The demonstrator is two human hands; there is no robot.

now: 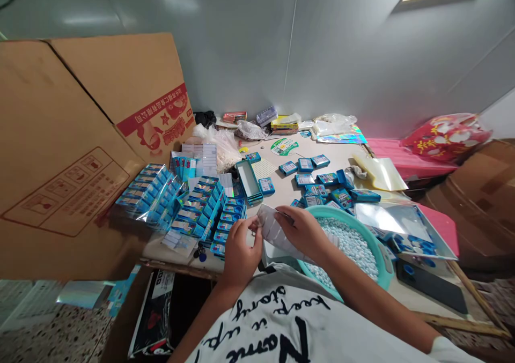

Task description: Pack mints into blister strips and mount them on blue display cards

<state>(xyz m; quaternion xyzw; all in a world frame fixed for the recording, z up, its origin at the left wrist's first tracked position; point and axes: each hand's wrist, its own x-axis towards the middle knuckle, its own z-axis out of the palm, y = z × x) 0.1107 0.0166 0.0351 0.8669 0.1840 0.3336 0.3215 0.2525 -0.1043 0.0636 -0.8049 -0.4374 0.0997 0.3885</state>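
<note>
A white sheet [270, 227] marked off in rows, like a label sheet, is held up in front of my body. My right hand [303, 230] grips its upper right side between thumb and fingers. At the sheet's left edge, my left hand [242, 246] is closed with the fingertips pinched together; whether it grips the sheet or a small piece of it is hard to see. Under my right forearm stands a turquoise basin [380, 256] full of small pale pellets [354, 245]. Left of my hands, small blue boxes [229, 216] stand in stacked rows.
Loose blue boxes [304, 180] lie across the table [277, 183] beyond the basin. An open blue tray [248, 178] sits behind my hands. A large cardboard carton [60, 138] rises at left. On the right are a shallow box of blue pieces [418, 242] and a dark phone [432, 286].
</note>
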